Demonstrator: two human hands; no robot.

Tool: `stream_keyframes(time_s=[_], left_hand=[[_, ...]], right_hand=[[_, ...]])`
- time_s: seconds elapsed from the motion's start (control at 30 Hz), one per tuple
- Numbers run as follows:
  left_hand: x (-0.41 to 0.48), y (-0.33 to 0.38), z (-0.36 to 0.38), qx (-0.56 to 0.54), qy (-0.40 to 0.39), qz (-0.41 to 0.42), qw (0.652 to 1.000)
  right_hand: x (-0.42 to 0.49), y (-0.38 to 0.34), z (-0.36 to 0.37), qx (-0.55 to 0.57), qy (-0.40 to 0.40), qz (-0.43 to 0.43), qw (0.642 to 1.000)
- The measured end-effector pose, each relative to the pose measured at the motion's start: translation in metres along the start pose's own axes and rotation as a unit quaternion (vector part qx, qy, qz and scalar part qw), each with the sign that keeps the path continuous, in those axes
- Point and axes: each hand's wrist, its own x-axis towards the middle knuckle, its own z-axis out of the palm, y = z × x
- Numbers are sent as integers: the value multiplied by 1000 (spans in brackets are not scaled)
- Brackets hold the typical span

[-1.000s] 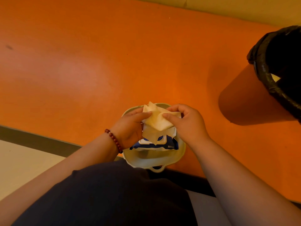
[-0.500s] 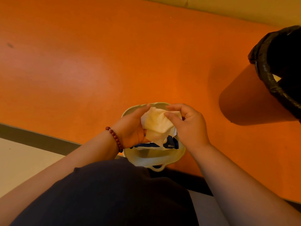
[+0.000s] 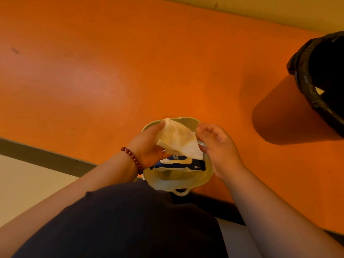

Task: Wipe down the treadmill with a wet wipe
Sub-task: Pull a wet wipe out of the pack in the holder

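A white wet wipe [image 3: 178,138] is bunched loosely in my left hand [image 3: 147,144], whose thumb lies on its upper corner while the fingers curl under it. My right hand [image 3: 219,149] hovers just to the wipe's right, palm turned up and fingers loosely curled, their tips at the wipe's edge. Directly below both hands sits a blue and white wipe pack [image 3: 186,164] marked 80 pcs, its lid flap up. The pack lies in a small pale basket [image 3: 176,183] on the floor. No treadmill is recognisable in view.
The floor [image 3: 111,81] is orange. A bin lined with a black bag [image 3: 316,86] stands at the right edge. A pale surface with a dark border [image 3: 28,183] runs along the lower left. My dark clothing fills the bottom.
The wipe has come free of the pack and now sits in my left hand. My right hand has let go of it and drawn back to the right.
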Motion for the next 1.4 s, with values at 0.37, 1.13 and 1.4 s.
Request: stream_keyframes(time_s=[0.37, 1.13, 1.4], left_hand=[[-4, -4, 1, 116, -81, 13, 990], [-3, 6, -5, 40, -142, -70, 987], [-4, 2, 3, 93, -91, -9, 991]], right_hand=[[11, -3, 5, -99, 23, -3, 995], [3, -8, -11, -187, -121, -194, 955], [-2, -7, -7, -106, -89, -88, 986]])
